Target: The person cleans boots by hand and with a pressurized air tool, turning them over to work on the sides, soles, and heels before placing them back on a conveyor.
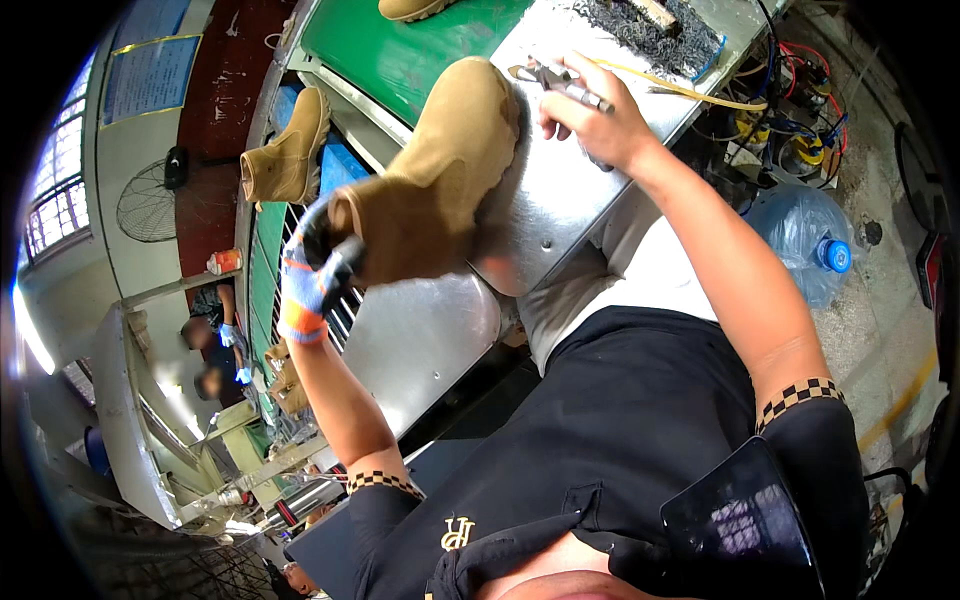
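Note:
A tan ankle boot point(435, 180) is tilted over the metal work surface, its toe up and away from me. My left hand point(312, 265), in a blue and orange glove with dark fingers, grips the boot at its shaft opening. My bare right hand point(605, 115) is beside the toe, closed around a small metal hand tool point(565, 85) with a pointed end. Its exact kind is unclear, as my fingers cover part of it. The tool's tip is close to the boot's sole edge; contact cannot be made out.
Another tan boot point(290, 155) rests beyond my left hand, near a green belt point(400, 50). Dark fibrous scraps point(640, 40) lie at the back right. A yellow hose point(690, 90) crosses the metal table point(575, 190). A large plastic bottle point(800, 235) stands at right. Gloved people work at far left.

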The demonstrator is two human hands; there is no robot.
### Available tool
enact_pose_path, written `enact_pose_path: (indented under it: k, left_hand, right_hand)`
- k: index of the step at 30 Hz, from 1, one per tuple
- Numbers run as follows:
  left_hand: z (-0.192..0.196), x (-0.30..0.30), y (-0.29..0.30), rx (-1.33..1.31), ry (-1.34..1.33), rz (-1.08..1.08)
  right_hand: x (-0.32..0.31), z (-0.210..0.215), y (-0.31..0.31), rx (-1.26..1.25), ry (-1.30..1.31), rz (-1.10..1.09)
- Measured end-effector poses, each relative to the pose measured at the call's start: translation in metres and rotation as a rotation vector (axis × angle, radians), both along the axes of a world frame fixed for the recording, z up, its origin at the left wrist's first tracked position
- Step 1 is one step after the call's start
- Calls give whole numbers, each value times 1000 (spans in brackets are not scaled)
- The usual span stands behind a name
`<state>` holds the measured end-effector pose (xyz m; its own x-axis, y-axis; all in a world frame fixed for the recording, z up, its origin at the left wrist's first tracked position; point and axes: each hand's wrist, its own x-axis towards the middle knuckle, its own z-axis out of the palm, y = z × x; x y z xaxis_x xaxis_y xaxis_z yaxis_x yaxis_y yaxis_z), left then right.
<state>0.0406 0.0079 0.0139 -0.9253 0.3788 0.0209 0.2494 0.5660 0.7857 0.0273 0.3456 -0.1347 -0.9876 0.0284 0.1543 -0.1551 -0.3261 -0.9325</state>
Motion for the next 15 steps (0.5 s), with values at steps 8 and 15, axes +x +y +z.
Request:
enact_pose_path:
  k: [8,15]
  left_hand:
    - [-40,9,60,513,58,361]
    - [-50,-111,92,933,-102,235]
  right_hand:
    - [-24,-16,25,87,-13,-183]
    - [-24,-17,27,98,-4,-199]
